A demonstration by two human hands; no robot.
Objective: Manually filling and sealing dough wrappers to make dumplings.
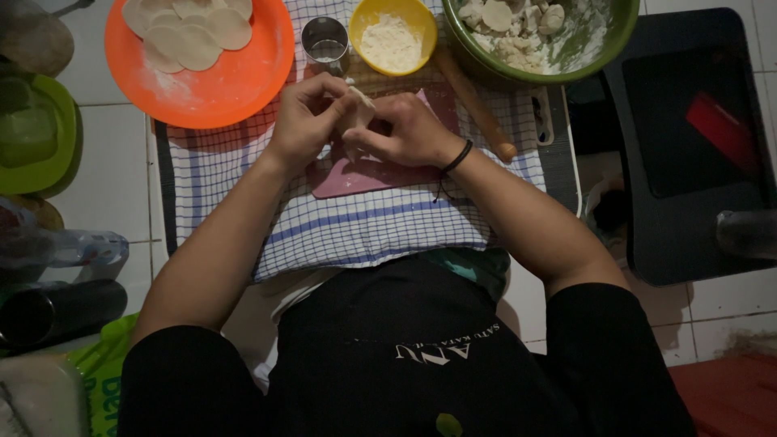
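Both hands meet over a pink cutting board (356, 176) that lies on a blue-checked cloth (356, 226). My left hand (309, 113) and my right hand (405, 129) together pinch a small pale piece of dough (358, 103) between their fingertips. A black band circles my right wrist. Flat round dough wrappers (194, 36) are piled on an orange plate (227, 85) at the upper left. A wooden rolling pin (477, 105) lies just right of my right hand.
A yellow bowl of flour (392, 39) and a small metal cup (325, 42) stand behind the hands. A green bowl (566, 73) holds dough lumps at the upper right. Green containers (32, 137), a bottle (73, 247) and a dark cylinder (57, 311) sit left; a dark tray (688, 146) sits right.
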